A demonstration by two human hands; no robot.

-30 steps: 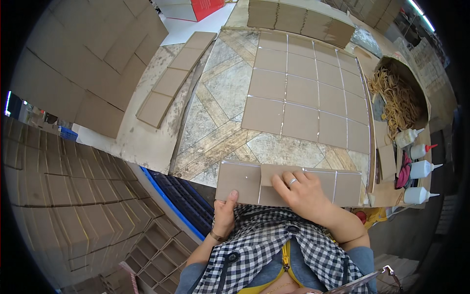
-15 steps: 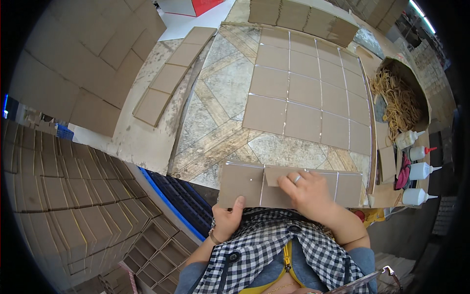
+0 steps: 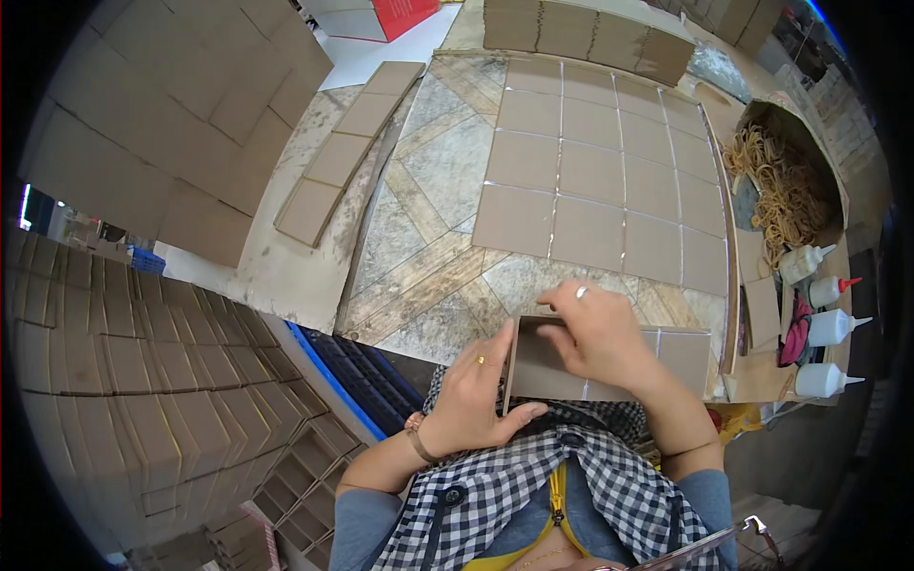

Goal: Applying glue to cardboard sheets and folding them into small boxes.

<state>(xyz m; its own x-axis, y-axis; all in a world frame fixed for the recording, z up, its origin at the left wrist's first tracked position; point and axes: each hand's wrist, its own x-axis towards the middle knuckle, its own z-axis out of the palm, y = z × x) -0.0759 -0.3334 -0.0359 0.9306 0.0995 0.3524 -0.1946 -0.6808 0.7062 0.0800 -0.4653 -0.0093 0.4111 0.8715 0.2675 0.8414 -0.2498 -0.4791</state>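
Note:
In front of my body lies a long brown cardboard strip [image 3: 681,362], crossed by white glue-like lines. Its left section is folded up into a standing panel [image 3: 510,366]. My left hand [image 3: 474,392] rests against the outside of that panel, fingers straight, thumb stretched past the near edge. Just right of the panel, over the strip, my right hand [image 3: 605,338] has bent fingers with the thumb apart from them; nothing shows between them. Farther back, a large cardboard sheet [image 3: 590,171] marked into a grid by white lines lies flat on the patterned board [image 3: 428,181].
Cardboard strips [image 3: 328,157] lie at the left. On the right are white squeeze bottles [image 3: 826,328] and a box [image 3: 838,200] of tan bands [image 3: 781,195]. Stacked cardboard dividers [image 3: 143,381] stand at lower left beside a blue-edged crate [image 3: 357,366].
The strip's left section has gone from flat to upright. My left hand moved up and right against it, and my right hand lifted off the small piece it was touching.

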